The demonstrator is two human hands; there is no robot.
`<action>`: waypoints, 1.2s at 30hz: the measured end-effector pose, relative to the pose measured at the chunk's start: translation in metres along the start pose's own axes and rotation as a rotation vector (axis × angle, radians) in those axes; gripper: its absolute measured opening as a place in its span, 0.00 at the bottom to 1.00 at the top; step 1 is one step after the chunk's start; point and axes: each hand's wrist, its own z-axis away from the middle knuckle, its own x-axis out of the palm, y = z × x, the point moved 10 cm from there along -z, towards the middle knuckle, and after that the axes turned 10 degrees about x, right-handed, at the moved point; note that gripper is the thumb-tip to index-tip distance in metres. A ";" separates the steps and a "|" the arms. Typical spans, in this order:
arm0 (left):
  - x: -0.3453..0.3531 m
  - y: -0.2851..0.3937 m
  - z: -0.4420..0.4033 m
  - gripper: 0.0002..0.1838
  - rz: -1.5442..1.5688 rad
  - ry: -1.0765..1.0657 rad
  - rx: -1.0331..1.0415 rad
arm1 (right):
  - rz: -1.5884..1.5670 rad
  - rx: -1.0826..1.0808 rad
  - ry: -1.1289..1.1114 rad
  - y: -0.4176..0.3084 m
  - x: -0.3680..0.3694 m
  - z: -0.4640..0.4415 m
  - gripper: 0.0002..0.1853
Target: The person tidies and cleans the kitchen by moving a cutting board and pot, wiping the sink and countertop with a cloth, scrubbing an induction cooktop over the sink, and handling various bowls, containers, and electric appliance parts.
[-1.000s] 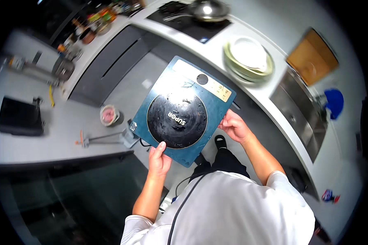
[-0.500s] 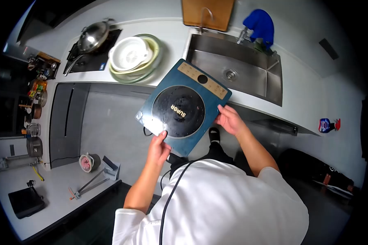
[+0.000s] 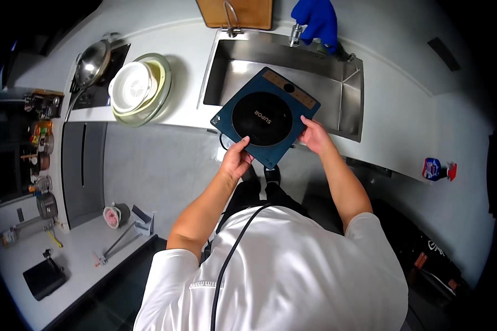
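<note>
A dark teal induction cooker with a round black plate and a gold control strip is held up in front of the steel sink, covering part of the basin. My left hand grips its near left edge, thumb on top and fingers underneath. At the right edge, my right hand holds it the same way, with its fingers partly hidden below. A black cable hangs in a loop under the cooker's left side.
Stacked basins and a white colander stand left of the sink, beside a lidded pan. A blue cloth hangs over the faucet. A spray bottle is at the right. A bucket is at the lower left.
The view has turned from the left side toward the sink. Both hands still hold the cooker, which has moved from over the floor and counter edge to over the sink's front.
</note>
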 end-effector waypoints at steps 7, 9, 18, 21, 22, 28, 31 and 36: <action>-0.019 -0.019 -0.043 0.20 0.014 -0.033 -0.087 | -0.102 0.070 0.090 -0.001 -0.039 -0.024 0.20; -0.022 -0.026 -0.049 0.20 0.033 -0.021 -0.123 | -0.090 0.073 0.139 -0.002 -0.041 -0.025 0.20; -0.014 -0.062 -0.049 0.18 0.014 0.118 -0.129 | 0.061 0.059 0.160 -0.037 -0.073 -0.050 0.14; -0.014 -0.078 -0.047 0.18 0.015 0.189 -0.094 | 0.118 0.129 0.109 -0.047 -0.083 -0.068 0.15; -0.013 -0.083 -0.045 0.18 0.025 0.204 -0.072 | 0.142 0.157 0.093 -0.050 -0.084 -0.071 0.16; -0.009 -0.113 -0.050 0.17 0.095 0.269 0.027 | 0.337 0.261 0.026 -0.069 -0.096 -0.092 0.16; -0.015 -0.118 -0.051 0.18 0.045 0.280 0.024 | 0.445 0.266 -0.036 -0.078 -0.091 -0.096 0.17; -0.015 -0.112 -0.043 0.15 -0.125 0.343 -0.047 | 1.207 0.131 0.026 -0.178 -0.106 -0.132 0.24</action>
